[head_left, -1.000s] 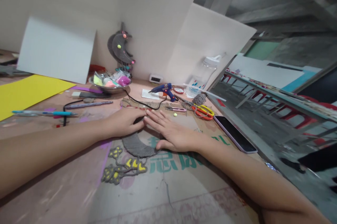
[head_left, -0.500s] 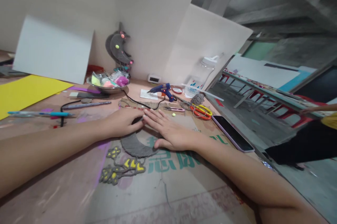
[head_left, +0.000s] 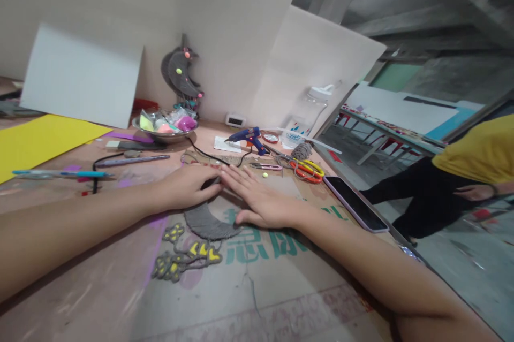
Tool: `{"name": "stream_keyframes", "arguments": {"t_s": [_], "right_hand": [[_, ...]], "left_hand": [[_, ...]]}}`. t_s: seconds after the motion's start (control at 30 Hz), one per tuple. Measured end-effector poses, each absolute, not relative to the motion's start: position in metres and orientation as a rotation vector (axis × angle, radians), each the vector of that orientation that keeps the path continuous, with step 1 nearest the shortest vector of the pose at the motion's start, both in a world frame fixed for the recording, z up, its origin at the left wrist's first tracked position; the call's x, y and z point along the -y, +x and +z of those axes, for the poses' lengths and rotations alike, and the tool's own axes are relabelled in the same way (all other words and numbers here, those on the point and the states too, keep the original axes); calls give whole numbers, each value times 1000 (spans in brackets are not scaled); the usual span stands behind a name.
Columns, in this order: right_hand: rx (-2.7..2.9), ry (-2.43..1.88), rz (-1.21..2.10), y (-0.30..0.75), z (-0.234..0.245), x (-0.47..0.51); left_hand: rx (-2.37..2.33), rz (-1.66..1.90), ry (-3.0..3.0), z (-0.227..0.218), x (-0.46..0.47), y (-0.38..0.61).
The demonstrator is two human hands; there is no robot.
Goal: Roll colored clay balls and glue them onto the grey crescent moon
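Note:
A grey yarn-wrapped crescent lies on the cardboard, its upper part hidden beneath my hands. My left hand rests over its upper left side, thumb apart from the fingers, whose tips are partly covered. With fingers spread flat, my right hand reaches in from the right. Its fingertips meet those of my left hand, and its thumb touches the crescent's lower right tip. Just below the crescent lie grey cord-outlined flower shapes with yellow filling.
Beyond my hands are a blue glue gun, a pink cutter, scissors and a grey yarn ball. A phone lies right. A metal bowl and pens are left. A person in yellow stands beyond the table.
My hands stay almost in place over the crescent. At the right, the person in yellow has moved further into view, toward the table.

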State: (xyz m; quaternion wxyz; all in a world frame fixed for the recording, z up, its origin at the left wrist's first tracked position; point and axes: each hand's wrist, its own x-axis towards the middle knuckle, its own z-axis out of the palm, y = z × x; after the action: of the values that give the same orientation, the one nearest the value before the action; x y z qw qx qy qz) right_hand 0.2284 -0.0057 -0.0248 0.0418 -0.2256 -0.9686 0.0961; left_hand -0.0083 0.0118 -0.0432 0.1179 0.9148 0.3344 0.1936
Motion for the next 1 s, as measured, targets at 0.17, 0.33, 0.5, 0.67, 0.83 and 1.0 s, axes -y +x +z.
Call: {"name": "stream_keyframes", "arguments": {"t_s": [0.17, 0.33, 0.5, 0.67, 0.83, 1.0], "right_hand": [[2964, -864, 286, 253, -20, -3], [3048, -756, 323, 246, -14, 19], [3038, -677, 293, 229, -20, 11], [3015, -800, 216, 247, -19, 6], [3036, -771, 248, 245, -16, 18], [2902, -774, 142, 248, 0, 5]], "left_hand": [[-1002, 512, 2666, -39, -10, -8], [-995, 529, 2676, -40, -12, -8], [-992, 590, 2658, -42, -12, -8], [-1007, 531, 2680, -39, -11, -8], [-1000, 535, 2672, -40, -11, -8], [-989, 556, 2655, -43, -12, -9]]}}
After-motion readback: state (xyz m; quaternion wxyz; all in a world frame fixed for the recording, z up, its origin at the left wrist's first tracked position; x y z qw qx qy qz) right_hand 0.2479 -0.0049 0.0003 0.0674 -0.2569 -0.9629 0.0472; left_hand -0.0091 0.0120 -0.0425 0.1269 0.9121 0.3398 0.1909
